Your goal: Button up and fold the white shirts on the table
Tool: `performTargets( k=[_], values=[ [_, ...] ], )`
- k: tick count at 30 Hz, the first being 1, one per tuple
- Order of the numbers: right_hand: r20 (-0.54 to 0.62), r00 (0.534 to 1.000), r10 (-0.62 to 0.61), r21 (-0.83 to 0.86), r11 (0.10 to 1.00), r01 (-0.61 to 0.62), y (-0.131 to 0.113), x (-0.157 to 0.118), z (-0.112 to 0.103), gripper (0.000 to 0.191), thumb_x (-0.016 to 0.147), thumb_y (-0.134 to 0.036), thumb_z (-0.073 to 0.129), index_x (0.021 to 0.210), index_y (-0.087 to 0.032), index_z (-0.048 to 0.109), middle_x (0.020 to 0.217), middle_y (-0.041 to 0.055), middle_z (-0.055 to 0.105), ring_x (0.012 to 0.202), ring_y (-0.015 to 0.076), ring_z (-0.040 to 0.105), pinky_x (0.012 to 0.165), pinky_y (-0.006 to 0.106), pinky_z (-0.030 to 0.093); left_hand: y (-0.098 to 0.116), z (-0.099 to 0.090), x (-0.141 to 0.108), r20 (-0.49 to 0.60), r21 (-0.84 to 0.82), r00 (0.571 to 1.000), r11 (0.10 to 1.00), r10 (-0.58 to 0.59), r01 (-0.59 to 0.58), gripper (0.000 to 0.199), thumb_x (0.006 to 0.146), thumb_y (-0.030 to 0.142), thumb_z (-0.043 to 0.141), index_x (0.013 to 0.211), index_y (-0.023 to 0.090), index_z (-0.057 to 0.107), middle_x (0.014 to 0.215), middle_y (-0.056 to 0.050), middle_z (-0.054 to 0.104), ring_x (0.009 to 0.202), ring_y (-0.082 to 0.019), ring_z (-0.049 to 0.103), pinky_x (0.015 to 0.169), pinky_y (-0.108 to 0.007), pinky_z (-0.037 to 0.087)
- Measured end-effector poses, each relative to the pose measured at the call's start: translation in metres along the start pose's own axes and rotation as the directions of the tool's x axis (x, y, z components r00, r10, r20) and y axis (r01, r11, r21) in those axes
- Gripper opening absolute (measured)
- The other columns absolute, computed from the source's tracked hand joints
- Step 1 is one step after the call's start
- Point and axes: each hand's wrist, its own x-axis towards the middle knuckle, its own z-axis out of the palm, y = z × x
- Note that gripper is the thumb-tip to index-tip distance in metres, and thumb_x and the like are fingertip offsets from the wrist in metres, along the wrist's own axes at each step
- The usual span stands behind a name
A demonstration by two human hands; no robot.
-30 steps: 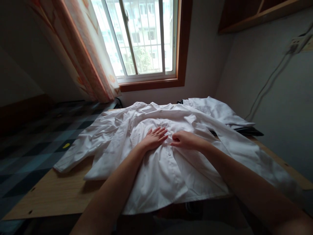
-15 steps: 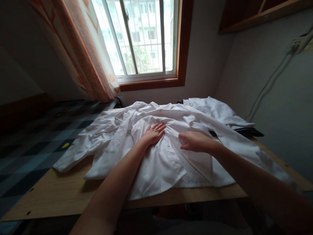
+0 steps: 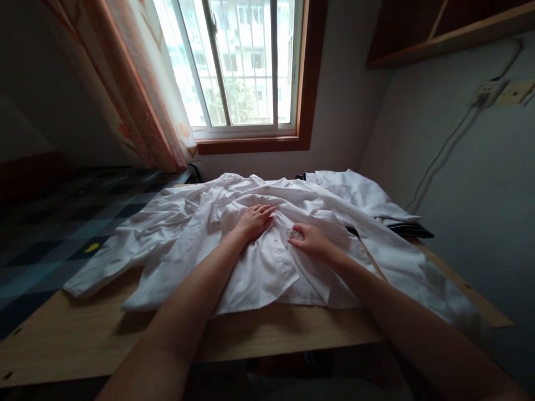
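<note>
A white button-up shirt (image 3: pixel 259 273) lies spread and wrinkled on a wooden board, its sleeves out to both sides. My left hand (image 3: pixel 256 221) rests palm down on the middle of the shirt, fingers stretched out. Just to its right, my right hand (image 3: pixel 311 240) pinches a bit of the shirt's fabric between thumb and fingers, beside the button strip. Small buttons show on the strip between and below the hands. Folds partly hide the collar at the far side.
The wooden board (image 3: pixel 288 334) ends close in front of me. Folded white clothing (image 3: pixel 346 192) with dark cloth under it lies at the back right. A checked bedspread (image 3: pixel 37 245) is at left. Behind are a window (image 3: pixel 242 67) and curtain (image 3: pixel 137 83); a cable (image 3: pixel 438 145) hangs at right.
My right hand has drawn the pinched fabric slightly left, closer to the left hand. The shirt's right hem has shifted with it. My left hand stays flat. The camera view has shifted a little.
</note>
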Motion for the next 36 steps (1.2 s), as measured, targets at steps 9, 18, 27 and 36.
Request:
performTargets(
  k=[9,18,27,36],
  values=[
    [-0.02,0.998,-0.055,0.188,0.98,0.058,-0.004,-0.006,0.008,0.013,0.079,-0.025,0.065,0.09,-0.017,0.064,0.087,0.0043,0.07,0.08,0.021,0.063,0.072,0.028,0.041,0.047,-0.047,-0.024,0.02,-0.2,0.976,0.955,-0.218,0.218,0.021,0.089,0.018,0.051,0.099,0.017,0.07,0.099,-0.008,0.073,0.091,-0.022,0.066,0.084,-0.031,0.05],
    [-0.018,0.997,-0.077,0.273,0.959,0.079,0.007,-0.005,0.011,0.025,0.083,-0.037,0.064,0.097,-0.017,0.065,0.097,0.0075,0.072,0.089,0.0234,0.065,0.08,0.032,0.045,0.063,-0.018,-0.057,0.051,-0.372,0.959,0.886,-0.279,0.278,0.023,0.093,0.027,0.05,0.078,0.017,0.065,0.086,-0.006,0.069,0.082,-0.019,0.063,0.078,-0.029,0.048],
    [-0.098,0.994,-0.057,0.349,0.933,0.088,0.005,-0.005,0.011,0.021,0.08,-0.037,0.063,0.089,-0.018,0.065,0.091,0.0067,0.072,0.084,0.0226,0.064,0.077,0.031,0.047,0.059,-0.023,-0.067,0.07,-0.41,0.98,0.89,-0.188,0.2,0.017,0.084,0.034,0.065,0.08,0.018,0.061,0.089,-0.004,0.063,0.081,-0.018,0.06,0.077,-0.03,0.05],
    [-0.107,0.993,-0.058,0.352,0.931,0.092,-0.003,-0.006,0.013,0.015,0.078,-0.035,0.059,0.075,-0.02,0.06,0.075,0.0013,0.067,0.073,0.0187,0.059,0.07,0.028,0.043,0.073,-0.032,-0.074,0.143,-0.165,0.967,0.959,-0.208,0.231,0.017,0.09,0.036,0.062,0.089,0.019,0.064,0.097,-0.009,0.066,0.092,-0.024,0.064,0.084,-0.034,0.049]
  ],
)
